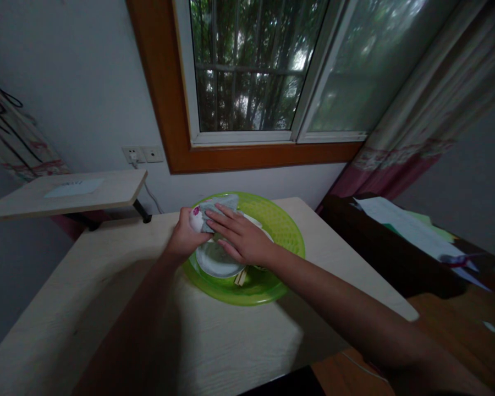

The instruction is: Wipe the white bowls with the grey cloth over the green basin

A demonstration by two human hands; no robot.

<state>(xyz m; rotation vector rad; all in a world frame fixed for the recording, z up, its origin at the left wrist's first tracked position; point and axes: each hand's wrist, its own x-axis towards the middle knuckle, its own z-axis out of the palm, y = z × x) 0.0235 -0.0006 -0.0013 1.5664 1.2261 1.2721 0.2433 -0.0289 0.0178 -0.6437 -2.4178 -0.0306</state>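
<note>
My left hand [185,237] grips a white bowl [196,221] with a pink flower on its side, above the left part of a green plastic basin [292,231]. Pressed over the bowl is a grey cloth [226,202]; my right hand [243,234] lies on it with fingers stretched along the cloth. Much of the bowl is hidden behind the cloth and hands. Below them in the basin sits a white plate [216,265]. Another white dish rim shows partly behind my right hand. Light wooden chopsticks [241,277] stick out beside the plate.
The basin stands on a pale wooden table [214,341]. A small raised shelf [119,190] with a paper on it stands at the left. Behind are a wall socket [142,154] and a window [256,66]. Papers [408,225] lie on dark furniture at the right.
</note>
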